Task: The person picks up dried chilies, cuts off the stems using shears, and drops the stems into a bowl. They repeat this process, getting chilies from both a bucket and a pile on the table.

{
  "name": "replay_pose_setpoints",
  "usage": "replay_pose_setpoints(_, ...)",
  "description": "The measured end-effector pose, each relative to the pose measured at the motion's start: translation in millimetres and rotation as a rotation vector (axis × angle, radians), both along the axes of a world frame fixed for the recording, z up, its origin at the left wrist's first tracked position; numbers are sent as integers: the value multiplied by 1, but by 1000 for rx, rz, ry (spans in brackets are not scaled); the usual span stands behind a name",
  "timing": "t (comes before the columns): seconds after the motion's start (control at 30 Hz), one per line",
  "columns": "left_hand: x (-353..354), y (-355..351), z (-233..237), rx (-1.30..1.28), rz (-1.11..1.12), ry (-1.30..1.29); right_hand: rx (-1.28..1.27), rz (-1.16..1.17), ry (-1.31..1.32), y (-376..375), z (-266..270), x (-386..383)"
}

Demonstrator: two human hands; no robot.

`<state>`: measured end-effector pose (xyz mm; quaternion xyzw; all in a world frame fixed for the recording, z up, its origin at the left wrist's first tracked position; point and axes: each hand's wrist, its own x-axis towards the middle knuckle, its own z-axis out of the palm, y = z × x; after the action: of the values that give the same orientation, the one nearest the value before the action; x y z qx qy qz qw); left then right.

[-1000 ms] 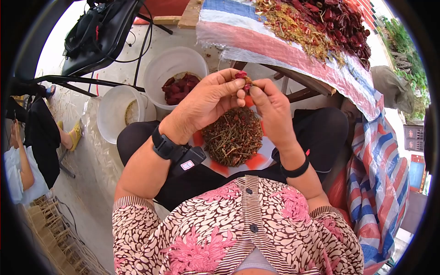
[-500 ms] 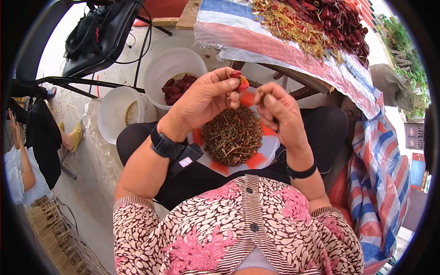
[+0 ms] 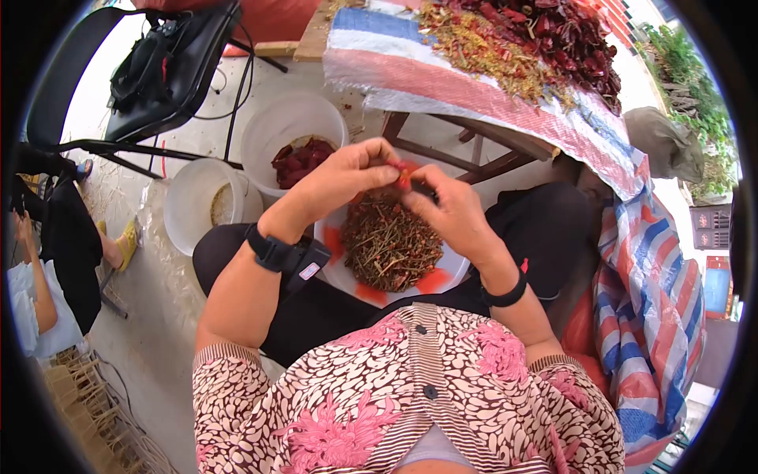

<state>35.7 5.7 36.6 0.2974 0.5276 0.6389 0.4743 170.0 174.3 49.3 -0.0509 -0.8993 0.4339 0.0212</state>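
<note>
A dried red chili pepper [image 3: 404, 177] is pinched between the thumb and fingers of my left hand [image 3: 351, 175]. My right hand [image 3: 452, 207] meets it from the other side, its thumb and forefinger closed at the pepper; the exact contact is blurred. Directly below both hands, a white and orange basin [image 3: 330, 237] rests in my lap. It holds a heap of brown-green chili stems [image 3: 392, 243] with red bits, partly hidden by my hands.
Left of my knees stand a clear tub [image 3: 260, 130] with red chilies and another pale tub [image 3: 185, 209]. A striped sheet [image 3: 371, 59] covers a table bearing chilies and seeds. A black chair [image 3: 170, 103] and a seated person [image 3: 67, 253] are at left.
My right hand has moved left and in to the pepper; before, it was apart from it. My left hand has lowered slightly with the pepper. The view has shifted a little.
</note>
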Motion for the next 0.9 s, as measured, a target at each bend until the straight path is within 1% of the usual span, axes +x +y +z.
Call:
replay_pose_setpoints(0.07,-3,-1,-6,-76,-77,97,165,24,-72,3,3,3)
replay_pose_setpoints(0.1,-7,-3,-11,-104,-143,105,274,79,-126,8,-1,3)
replay_pose_setpoints(0.17,-9,-7,-17,-243,-248,257,356,146,-219,16,-1,6)
replay_pose_setpoints(0.23,-6,-7,-24,-269,-324,399,392,140,-299,24,3,10)
replay_pose_setpoints(0.27,-5,-6,-25,-324,-359,406,408,139,-339,27,5,9)
replay_pose_setpoints(0.3,-2,-5,-26,-361,-362,419,374,93,-293,32,9,8)
replay_pose_setpoints(0.37,-4,-3,-26,-426,-365,556,298,6,-203,45,17,10)
replay_pose_setpoints(0.47,-19,-11,-18,-617,-224,618,327,-247,-170,73,41,1)
replay_pose_setpoints(0.5,-25,-15,-21,-721,-138,815,345,-322,-170,86,47,-4)
replay_pose_setpoints(0.57,-38,-21,-39,-925,50,1199,450,-427,-29,114,55,-15)
replay_pose_setpoints(0.63,-56,-32,-57,-980,197,1210,574,-545,6,143,61,-32)
replay_pose_setpoints(0.67,-64,-36,-65,-1008,275,1212,591,-552,65,165,56,-41)
replay_pose_setpoints(0.7,-66,-40,-66,-977,338,1247,608,-558,125,182,53,-52)
replay_pose_setpoints(0.77,-66,-43,-68,-914,464,1314,598,-617,87,195,62,-75)
replay_pose_setpoints(0.87,-57,-36,-41,-1054,326,1296,631,-636,83,225,52,-117)
replay_pose_setpoints(0.9,-57,-33,-41,-1046,249,1241,639,-610,83,235,47,-130)
